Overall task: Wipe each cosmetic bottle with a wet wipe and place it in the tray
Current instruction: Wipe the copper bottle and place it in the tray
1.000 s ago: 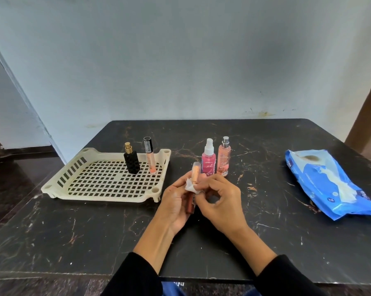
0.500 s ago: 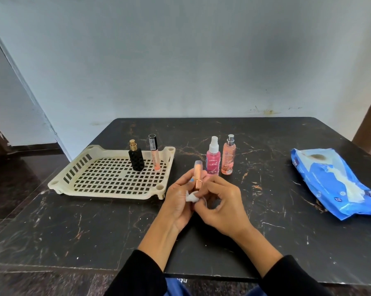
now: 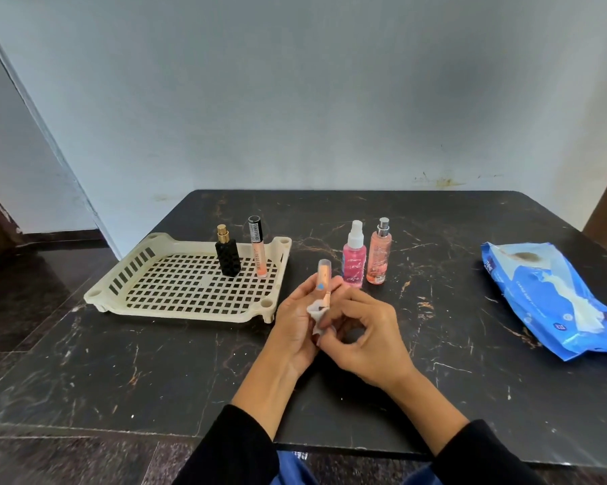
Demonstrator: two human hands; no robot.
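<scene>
Both hands meet over the near centre of the black marble-patterned tabletop (image 3: 435, 239). The left hand (image 3: 295, 327) holds a slim peach-coloured cosmetic tube (image 3: 323, 280) upright, its fingers curled round the lower part while the clear-capped top stands above them. The right hand (image 3: 365, 334) has its fingers closed in a pinch on a small white wet wipe (image 3: 316, 315), which lies against the lower end of the tube; how much of the tube the wipe covers cannot be made out, as the fingers hide it. To the left sits a cream slotted tray (image 3: 130, 274), with two items standing upright in its far right portion: a black textured perfume bottle (image 3: 227, 257) with a gold top, and just beside it a pale pink lip-gloss tube (image 3: 258, 252) with a black cap. Outside the tray, just beyond the hands, stand a pink spray bottle (image 3: 354, 260) with a white nozzle and, close beside it on its right, a peach spray bottle (image 3: 379, 253) with a silver nozzle. A blue wet-wipe packet (image 3: 546, 292) lies flat well apart at the right side of the tabletop, a white sheet trailing from its opening. Black sleeves cover both forearms.
</scene>
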